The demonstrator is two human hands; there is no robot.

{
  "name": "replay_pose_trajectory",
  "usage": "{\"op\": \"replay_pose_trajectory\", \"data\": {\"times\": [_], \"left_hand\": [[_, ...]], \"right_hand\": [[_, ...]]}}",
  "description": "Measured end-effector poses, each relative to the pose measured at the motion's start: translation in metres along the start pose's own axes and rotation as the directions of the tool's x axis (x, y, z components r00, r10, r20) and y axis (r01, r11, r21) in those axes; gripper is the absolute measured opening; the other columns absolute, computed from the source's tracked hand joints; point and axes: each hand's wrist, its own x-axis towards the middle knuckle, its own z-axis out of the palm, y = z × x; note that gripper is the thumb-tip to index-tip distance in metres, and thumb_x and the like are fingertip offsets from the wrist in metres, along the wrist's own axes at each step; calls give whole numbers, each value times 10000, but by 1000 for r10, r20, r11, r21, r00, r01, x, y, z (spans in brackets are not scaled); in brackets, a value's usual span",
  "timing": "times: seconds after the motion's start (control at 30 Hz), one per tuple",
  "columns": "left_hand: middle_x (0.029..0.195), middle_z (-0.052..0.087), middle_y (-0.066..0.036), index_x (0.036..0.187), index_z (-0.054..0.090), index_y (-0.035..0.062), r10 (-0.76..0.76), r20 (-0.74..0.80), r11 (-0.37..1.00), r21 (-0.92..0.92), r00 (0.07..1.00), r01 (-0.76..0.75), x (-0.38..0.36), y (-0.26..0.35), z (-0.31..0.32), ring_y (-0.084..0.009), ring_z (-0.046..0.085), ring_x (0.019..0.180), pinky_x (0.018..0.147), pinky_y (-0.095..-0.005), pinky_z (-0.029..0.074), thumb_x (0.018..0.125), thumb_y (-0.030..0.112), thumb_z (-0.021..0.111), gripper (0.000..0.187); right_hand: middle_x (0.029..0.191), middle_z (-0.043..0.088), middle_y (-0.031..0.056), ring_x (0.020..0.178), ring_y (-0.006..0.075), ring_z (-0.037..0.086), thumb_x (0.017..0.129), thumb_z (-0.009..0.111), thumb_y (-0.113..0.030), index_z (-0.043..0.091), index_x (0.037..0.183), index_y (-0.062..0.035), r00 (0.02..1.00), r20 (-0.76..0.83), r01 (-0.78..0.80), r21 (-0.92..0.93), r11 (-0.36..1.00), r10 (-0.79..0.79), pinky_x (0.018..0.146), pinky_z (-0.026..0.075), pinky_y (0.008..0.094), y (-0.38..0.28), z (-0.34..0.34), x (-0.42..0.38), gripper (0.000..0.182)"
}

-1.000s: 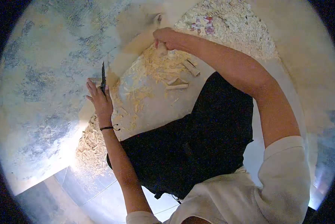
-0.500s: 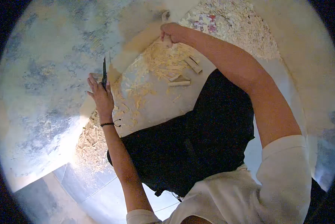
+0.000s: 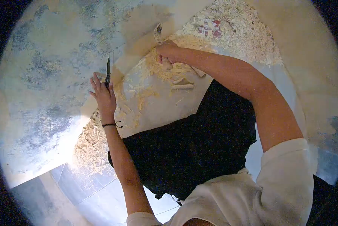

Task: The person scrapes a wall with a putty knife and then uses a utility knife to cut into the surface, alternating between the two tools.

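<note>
My right hand (image 3: 169,51) is wrapped round the pale handle of a scraper (image 3: 158,33). Its shiny blade end sticks out above my knuckles, against the mottled wall (image 3: 74,34). Below my fist, the butt of the handle shows over the scraps. My left hand (image 3: 104,95) lies against the wall lower down, fingers spread, with a thin dark pointed tool (image 3: 108,73) held between thumb and forefinger. A black cord bracelet circles that wrist. Yellowish peelings (image 3: 140,92) litter the floor between my hands.
Curled pale pieces (image 3: 183,83) lie on the grey floor (image 3: 165,103) beside my dark-clothed legs (image 3: 191,143). Whitish flakes (image 3: 240,34) are heaped at the upper right, with red-and-white scraps among them. More shavings (image 3: 91,145) pile at the lower left, by bright light on the wall.
My right hand and the scraper have come down and slightly left along the wall's edge, nearer the peelings. My left hand has stayed almost in place.
</note>
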Motion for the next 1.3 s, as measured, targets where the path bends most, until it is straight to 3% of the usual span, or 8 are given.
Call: {"op": "replay_pose_trajectory", "data": {"times": [0.4, 0.47, 0.6, 0.73, 0.9, 1.0, 1.2, 1.3], "left_hand": [[1638, 114, -153, 1071, 580, -45, -24, -22, 1000, 18, 999, 25, 2, 2, -7, -413, 83, 1498, 1095, -743, 152, 1045, 323, 426, 400], [1638, 113, -154, 1085, 576, -46, -40, -4, 999, -8, 999, 40, 1, 4, -9, -415, 81, 1498, 1096, -743, 147, 1045, 323, 426, 400], [1639, 106, -155, 1107, 583, -51, -11, -8, 1000, 12, 1000, 12, -1, -1, -4, -405, 81, 1501, 1096, -743, 139, 1045, 326, 427, 413], [1638, 113, -151, 1113, 591, -58, -8, -26, 1000, 3, 1000, 8, 0, 2, -3, -403, 81, 1501, 1092, -750, 132, 1045, 327, 427, 424], [1636, 127, -146, 1102, 591, -63, -10, 30, 998, 64, 999, 8, 4, 2, -3, -400, 82, 1502, 1091, -749, 136, 1047, 332, 425, 432], [1636, 127, -147, 1106, 584, -61, 3, 19, 997, 71, 1000, -4, 5, 3, -2, -400, 81, 1502, 1090, -748, 150, 1047, 332, 426, 428], [1639, 112, -150, 1144, 553, -59, 21, 13, 997, 67, 1000, -22, 0, -4, 6, -396, 71, 1505, 1089, -750, 145, 1047, 323, 421, 415], [1641, 101, -150, 1146, 547, -64, 32, 27, 997, 73, 999, -34, 0, -7, 5, -393, 61, 1507, 1091, -748, 138, 1048, 328, 413, 426]], "right_hand": [[704, 640, 135, 597, 286, 617, 768, 669, -181, 587, 730, -56, 960, -229, -141, 95, 985, 159, 528, 471, 493, 71, -26, 7, 154], [691, 643, 134, 568, 288, 614, 770, 674, -217, 596, 758, -51, 613, 93, -548, 765, 337, 785, 507, 465, 500, 16, -4, 22, 184], [700, 651, 134, 564, 282, 617, 800, 653, -175, 636, 797, -23, 999, -28, -33, 170, 985, 39, 483, 478, 446, 7, -11, 4, 153], [767, 686, 114, 550, 266, 619, 794, 649, -110, 642, 818, -29, 978, 95, 208, -527, 824, -185, 482, 489, 405, 21, -62, -12, 85], [834, 714, 81, 593, 281, 657, 705, 683, -64, 633, 881, -57, 832, 55, -441, 670, 597, 552, 544, 512, 387, 40, -58, 0, 183], [833, 712, 102, 617, 299, 667, 722, 691, -76, 633, 897, -50, 995, 4, -94, -303, 948, 100, 561, 521, 380, 48, -36, -4, 186], [841, 711, 103, 741, 290, 683, 728, 710, -89, 709, 887, -48, 731, 111, -669, 313, 674, 674, 602, 537, 415, -5, -17, 15, 164], [773, 689, 117, 685, 281, 666, 773, 679, -107, 723, 830, -48, 1000, -27, -6, -382, 924, -5, 535, 520, 449, 39, -25, -6, 94]]}}
